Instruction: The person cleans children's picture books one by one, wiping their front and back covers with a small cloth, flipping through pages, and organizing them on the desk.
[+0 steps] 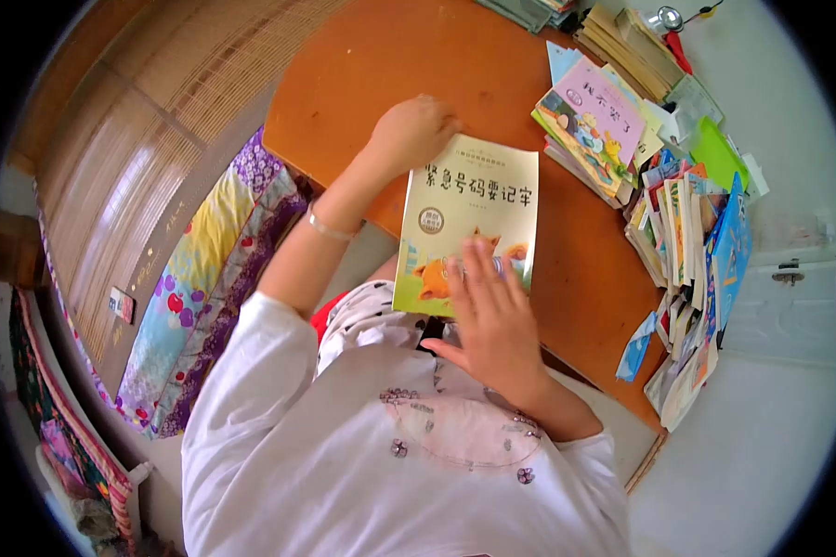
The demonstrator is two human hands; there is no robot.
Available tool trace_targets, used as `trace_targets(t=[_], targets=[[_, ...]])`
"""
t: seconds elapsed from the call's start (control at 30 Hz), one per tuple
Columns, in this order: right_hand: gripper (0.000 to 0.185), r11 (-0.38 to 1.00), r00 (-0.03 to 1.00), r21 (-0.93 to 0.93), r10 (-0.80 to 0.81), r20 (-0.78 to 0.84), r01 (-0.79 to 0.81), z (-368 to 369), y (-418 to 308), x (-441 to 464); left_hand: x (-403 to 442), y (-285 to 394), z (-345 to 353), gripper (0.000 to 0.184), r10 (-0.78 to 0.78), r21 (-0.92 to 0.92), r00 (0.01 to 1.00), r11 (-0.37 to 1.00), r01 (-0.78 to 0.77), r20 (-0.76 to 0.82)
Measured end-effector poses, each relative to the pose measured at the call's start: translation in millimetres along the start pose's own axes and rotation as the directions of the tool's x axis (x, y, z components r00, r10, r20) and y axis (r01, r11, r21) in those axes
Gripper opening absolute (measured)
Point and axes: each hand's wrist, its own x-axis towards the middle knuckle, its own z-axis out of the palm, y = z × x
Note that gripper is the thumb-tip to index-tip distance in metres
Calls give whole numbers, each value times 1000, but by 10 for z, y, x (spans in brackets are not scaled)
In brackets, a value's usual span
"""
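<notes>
A picture book (474, 200) with a cream cover, dark Chinese lettering and an orange cartoon animal lies face up at the table's near edge, its lower part reaching over my lap. My left hand (418, 132), a bracelet on its wrist, is closed at the book's top left corner; its fingers are curled and the fingertips partly hidden. Over the lower cover, my right hand (497, 320) lies flat with its fingers stretched out and the thumb apart. It covers part of the animal.
On the brown table (362, 84), a pink-covered picture book (590, 116) tops a pile at the right. A row of upright books (683, 232) stands along the wall. Left of me is a flowered quilt (190, 288); a blue paper piece (636, 348) lies near the table's right edge.
</notes>
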Motion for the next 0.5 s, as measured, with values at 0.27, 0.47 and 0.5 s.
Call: trace_targets(t=[0.27,0.47,0.5], targets=[[75,995,992,-34,-99,-83,97,428,163,137,190,91,472,20,57,485,998,872,-68,38],[76,996,989,-10,-93,-116,93,476,189,117,115,188,499,16,66,532,995,846,-16,-75],[75,996,989,23,-82,-125,85,479,184,111,83,172,504,16,77,496,991,868,-12,-110]])
